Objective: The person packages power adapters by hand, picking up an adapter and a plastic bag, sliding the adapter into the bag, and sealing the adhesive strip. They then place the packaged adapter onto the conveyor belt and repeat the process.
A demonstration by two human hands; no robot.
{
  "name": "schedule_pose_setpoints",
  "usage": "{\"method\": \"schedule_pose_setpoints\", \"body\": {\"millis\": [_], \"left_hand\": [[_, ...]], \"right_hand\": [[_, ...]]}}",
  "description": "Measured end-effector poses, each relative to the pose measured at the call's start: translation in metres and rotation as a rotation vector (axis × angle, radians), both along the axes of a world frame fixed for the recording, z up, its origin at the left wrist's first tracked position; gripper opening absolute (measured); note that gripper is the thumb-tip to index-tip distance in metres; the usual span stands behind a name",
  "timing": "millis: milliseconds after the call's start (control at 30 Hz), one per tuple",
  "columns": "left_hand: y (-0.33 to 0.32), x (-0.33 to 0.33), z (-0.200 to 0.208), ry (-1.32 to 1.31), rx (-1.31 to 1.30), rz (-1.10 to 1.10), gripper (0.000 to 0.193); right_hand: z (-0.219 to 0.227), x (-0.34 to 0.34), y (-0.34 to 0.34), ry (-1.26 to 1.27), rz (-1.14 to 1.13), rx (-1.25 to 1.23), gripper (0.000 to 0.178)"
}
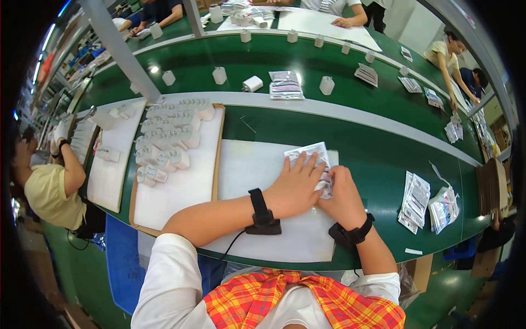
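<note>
1. Plaid garment (356, 301) nearest camera; forearms extend beyond it.
2. Left grip (293, 189): fingers spread flat, clasping nothing, pressing on printed packet (315, 149). Right grip (342, 198): fingers curled, seems to pinch packet's near right edge; exact contact partly hidden.
3. Packet sits on white board (290, 241), under both hands. Best keep left palm flat so it can't slide.
4. Right fingers should work the edge gently; thin film likely creases or tears.
5. Outward: packet stack (415, 200) right, on green tabletop (378, 145). Tray (175, 204) of white units (179, 159) left; mind the left elbow.
</note>
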State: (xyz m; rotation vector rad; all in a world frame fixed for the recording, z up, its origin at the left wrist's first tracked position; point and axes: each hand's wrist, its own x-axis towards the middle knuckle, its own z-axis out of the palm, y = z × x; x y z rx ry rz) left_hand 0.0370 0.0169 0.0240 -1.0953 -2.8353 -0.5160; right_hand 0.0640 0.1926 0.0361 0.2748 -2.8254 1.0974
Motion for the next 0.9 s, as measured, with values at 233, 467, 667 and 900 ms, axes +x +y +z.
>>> {"method": "schedule_pose_setpoints", "body": {"millis": [233,467,667,900], "left_hand": [[-0.014,-0.02,0.006,-0.051,-0.01,-0.024,0.058],[-0.029,-0.044,0.034,-0.478,0.435,-0.143,0.056],[-0.028,-0.049,0.019,-0.277,0.568,-0.255,0.043],[-0.008,-0.035,0.013,-0.888,0.898,0.03,0.038]], "right_hand": [[0.0,-0.005,0.008,-0.105,0.149,-0.017,0.03],[0.002,-0.002,0.022,-0.206,0.148,-0.476,0.021],[0.022,0.0,0.025,-0.366,0.11,-1.261,0.026],[0.005,-0.004,0.022,-0.155,0.068,-0.705,0.031]]}}
